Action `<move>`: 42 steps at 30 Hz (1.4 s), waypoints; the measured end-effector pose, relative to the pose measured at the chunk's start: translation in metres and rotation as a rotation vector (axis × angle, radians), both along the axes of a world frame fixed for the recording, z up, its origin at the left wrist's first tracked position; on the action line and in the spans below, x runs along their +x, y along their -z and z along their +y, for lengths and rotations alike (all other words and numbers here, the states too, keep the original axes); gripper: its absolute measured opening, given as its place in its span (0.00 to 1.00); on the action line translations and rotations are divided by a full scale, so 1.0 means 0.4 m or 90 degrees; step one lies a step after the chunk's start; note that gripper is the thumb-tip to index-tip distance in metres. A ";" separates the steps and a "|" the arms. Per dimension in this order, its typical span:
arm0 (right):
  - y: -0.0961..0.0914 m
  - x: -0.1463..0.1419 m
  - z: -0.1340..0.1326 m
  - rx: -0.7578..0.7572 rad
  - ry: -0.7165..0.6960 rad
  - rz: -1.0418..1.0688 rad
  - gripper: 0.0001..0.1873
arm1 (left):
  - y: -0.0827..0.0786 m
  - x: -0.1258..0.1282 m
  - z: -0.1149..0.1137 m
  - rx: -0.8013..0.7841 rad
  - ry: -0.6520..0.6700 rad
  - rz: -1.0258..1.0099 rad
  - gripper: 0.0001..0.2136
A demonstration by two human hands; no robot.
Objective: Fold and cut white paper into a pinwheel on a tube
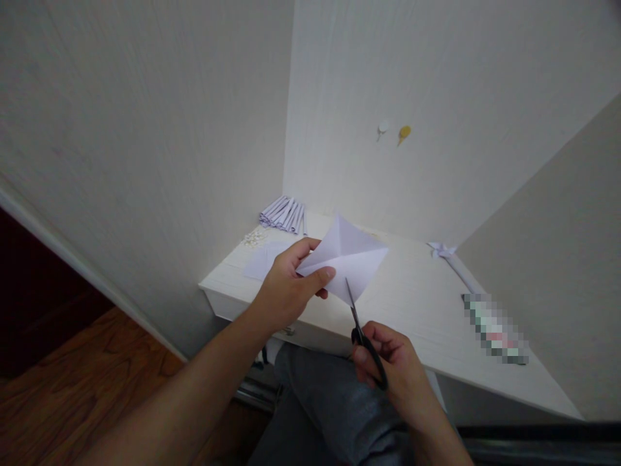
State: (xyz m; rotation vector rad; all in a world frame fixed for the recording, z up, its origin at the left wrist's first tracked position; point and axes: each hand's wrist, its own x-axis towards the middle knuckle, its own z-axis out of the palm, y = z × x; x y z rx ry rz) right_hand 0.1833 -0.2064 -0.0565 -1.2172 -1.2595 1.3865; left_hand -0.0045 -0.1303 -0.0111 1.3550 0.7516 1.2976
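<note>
My left hand (286,285) pinches a folded white sheet of paper (349,255) by its left corner, holding it up over the white desk (417,304). My right hand (392,366) grips black-handled scissors (361,330), fingers through the loops. The blades point up and their tip meets the lower edge of the paper.
A bundle of rolled white paper strips (284,213) lies at the desk's back left corner, with small white beads (253,238) beside it. A flat sheet (262,260) rests under my left hand. A long white roll with a bow (453,262) and a blurred packet (495,329) lie at the right.
</note>
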 end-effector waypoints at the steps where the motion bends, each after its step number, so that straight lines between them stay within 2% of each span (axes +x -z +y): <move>1: 0.000 0.000 0.000 -0.001 0.000 0.006 0.27 | 0.001 0.001 -0.001 -0.004 0.001 0.001 0.11; 9: -0.002 -0.001 0.001 -0.017 0.006 0.005 0.24 | 0.010 0.002 -0.002 -0.014 0.002 0.009 0.12; 18: 0.001 0.002 0.000 -0.009 0.024 -0.023 0.22 | 0.000 0.008 -0.006 -0.015 0.004 -0.016 0.12; 23: 0.010 0.002 0.006 -0.004 0.004 -0.008 0.21 | -0.003 0.008 -0.010 -0.024 0.013 -0.013 0.12; 42: 0.000 -0.003 0.007 -0.051 0.023 -0.033 0.24 | 0.019 0.015 0.000 -0.030 0.029 -0.018 0.11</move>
